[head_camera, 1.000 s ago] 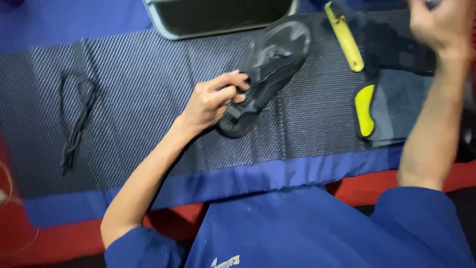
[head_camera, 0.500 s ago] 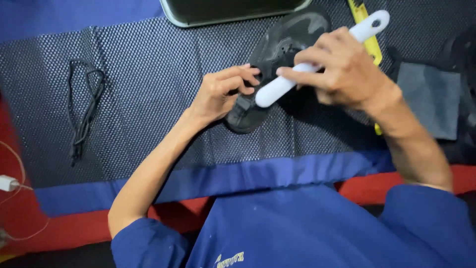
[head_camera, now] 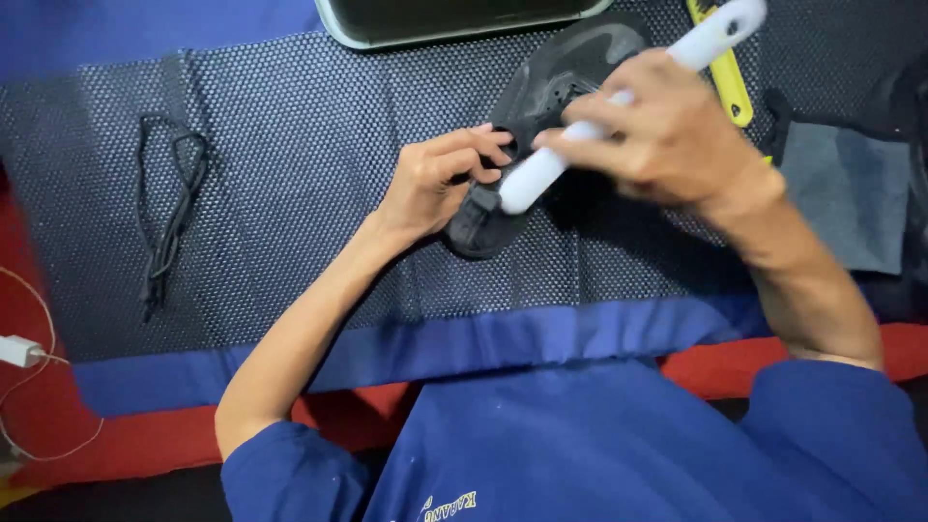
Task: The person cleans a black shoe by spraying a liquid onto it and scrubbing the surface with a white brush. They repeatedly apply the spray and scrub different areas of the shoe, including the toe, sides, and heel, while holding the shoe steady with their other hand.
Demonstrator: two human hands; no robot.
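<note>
A black shoe (head_camera: pixel 565 72) lies sole-side toward me on the dark dotted mat (head_camera: pixel 309 193), slanting from upper right to lower left. My left hand (head_camera: pixel 440 179) grips its heel end, fingers curled over the rim. My right hand (head_camera: pixel 667 130) is closed around a long white rod-shaped tool (head_camera: pixel 710 34). The tool's rounded lower end (head_camera: pixel 522 184) sits just above the shoe's heel, beside my left fingers. Most of the shoe's middle is hidden behind my right hand.
Black shoelaces (head_camera: pixel 169 208) lie in a loose bundle at the mat's left. A yellow-handled tool (head_camera: pixel 727 82) and a grey cloth piece (head_camera: pixel 851 193) lie at the right. A dark tray with a pale rim (head_camera: pixel 406 37) stands at the top. A white charger and cable (head_camera: pixel 19 350) lie far left.
My right hand came down from the upper right with the white tool and brought it to the shoe's heel. My left hand has stayed on the shoe.
</note>
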